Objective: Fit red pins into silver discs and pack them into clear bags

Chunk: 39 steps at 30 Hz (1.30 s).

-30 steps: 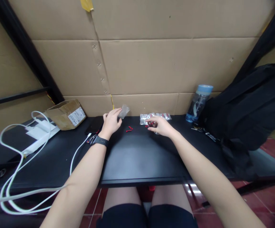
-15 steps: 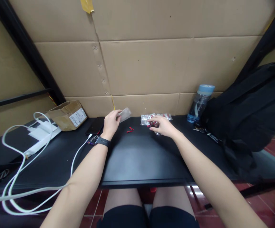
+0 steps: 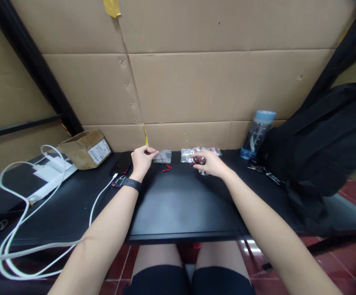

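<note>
My left hand [image 3: 143,159], a dark watch band on its wrist, is closed in a pinch at the left edge of a small clear plastic bag [image 3: 165,156]. The bag lies low against the desktop near the cardboard wall. Just in front of it are small red strips [image 3: 167,168]. My right hand [image 3: 209,163] curls around a dark red, shiny item [image 3: 200,160], partly hidden by the fingers. Something clear and glinting [image 3: 204,173] shows beneath that hand. Behind it lie several clear packets [image 3: 186,154] with red bits inside.
A cardboard box [image 3: 87,149], a white power strip [image 3: 53,176] with looping white cables and a dark flat object [image 3: 121,162] are on the left. A blue-lidded water bottle [image 3: 259,133], keys [image 3: 256,167] and a black backpack [image 3: 316,139] stand right. Cardboard wall [image 3: 178,90] closes the back.
My left hand has lowered the clear plastic bag from a raised, tilted position to the desktop. My right hand has stayed almost still around the dark red item.
</note>
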Motion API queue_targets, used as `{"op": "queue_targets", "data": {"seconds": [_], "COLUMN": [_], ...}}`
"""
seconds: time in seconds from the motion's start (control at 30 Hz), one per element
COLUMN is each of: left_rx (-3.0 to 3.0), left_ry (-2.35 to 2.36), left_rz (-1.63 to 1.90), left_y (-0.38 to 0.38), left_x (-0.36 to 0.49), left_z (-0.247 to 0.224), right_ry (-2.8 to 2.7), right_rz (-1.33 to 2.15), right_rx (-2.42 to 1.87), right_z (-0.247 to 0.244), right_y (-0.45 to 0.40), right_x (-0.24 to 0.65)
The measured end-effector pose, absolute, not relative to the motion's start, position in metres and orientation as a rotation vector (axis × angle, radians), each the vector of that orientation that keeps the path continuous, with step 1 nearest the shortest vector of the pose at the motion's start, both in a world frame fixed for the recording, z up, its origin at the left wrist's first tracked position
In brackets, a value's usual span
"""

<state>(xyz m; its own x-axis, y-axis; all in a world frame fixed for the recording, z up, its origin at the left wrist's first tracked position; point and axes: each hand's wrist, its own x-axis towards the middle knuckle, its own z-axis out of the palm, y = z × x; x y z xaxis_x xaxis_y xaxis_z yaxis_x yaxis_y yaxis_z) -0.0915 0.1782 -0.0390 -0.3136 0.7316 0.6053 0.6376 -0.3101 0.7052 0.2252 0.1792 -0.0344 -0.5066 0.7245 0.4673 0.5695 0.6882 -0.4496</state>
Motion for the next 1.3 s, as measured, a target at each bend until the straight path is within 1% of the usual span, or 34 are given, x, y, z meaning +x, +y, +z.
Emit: {"op": "queue_targets", "data": {"seconds": [0.1,0.17,0.3,0.37,0.43,0.6,0.67,0.7,0.73,0.83,0.9,0.97,1.13,1.3], "left_rx": [1.877,1.939,1.917,1.882,1.879,1.985,2.094,2.178,2.292,2.552,2.576,2.541,2.571,2.581], "left_ry": [1.798,1.808,1.819,1.821,1.838,1.827,1.813,1.787,1.736,1.520,1.444,1.407,1.305,1.452], "left_rz": [1.845,1.849,1.637,1.588,1.657,2.014,2.018,1.935,1.775,1.185,0.867,0.644,0.334,0.138], "left_y": [0.179,0.182,0.188,0.189,0.184,0.155,0.145,0.141,0.139,0.138,0.141,0.143,0.140,0.130], "left_x": [-0.090,-0.090,-0.093,-0.095,-0.095,-0.074,-0.058,-0.050,-0.041,-0.018,-0.008,-0.004,-0.016,-0.025], "left_z": [-0.043,-0.048,-0.054,-0.052,-0.044,-0.017,-0.011,-0.011,-0.013,-0.027,-0.039,-0.048,-0.048,-0.037], "right_ry": [-2.248,-2.246,-2.251,-2.254,-2.251,-2.239,-2.233,-2.226,-2.215,-2.188,-2.187,-2.212,-2.295,-2.354], "right_rz": [0.309,0.316,0.333,0.333,0.325,0.315,0.313,0.310,0.301,0.258,0.231,0.220,0.257,0.342], "right_rx": [-0.976,-0.978,-0.982,-0.981,-0.987,-0.989,-0.991,-0.995,-1.002,-1.040,-1.076,-1.099,-1.102,-1.143], "right_z": [-0.034,-0.034,-0.034,-0.034,-0.034,-0.030,-0.029,-0.028,-0.027,-0.026,-0.024,-0.023,-0.020,-0.019], "right_y": [0.179,0.178,0.178,0.179,0.179,0.177,0.177,0.177,0.178,0.181,0.181,0.181,0.175,0.169], "right_x": [0.225,0.225,0.226,0.227,0.228,0.227,0.228,0.229,0.230,0.236,0.239,0.240,0.238,0.235]}}
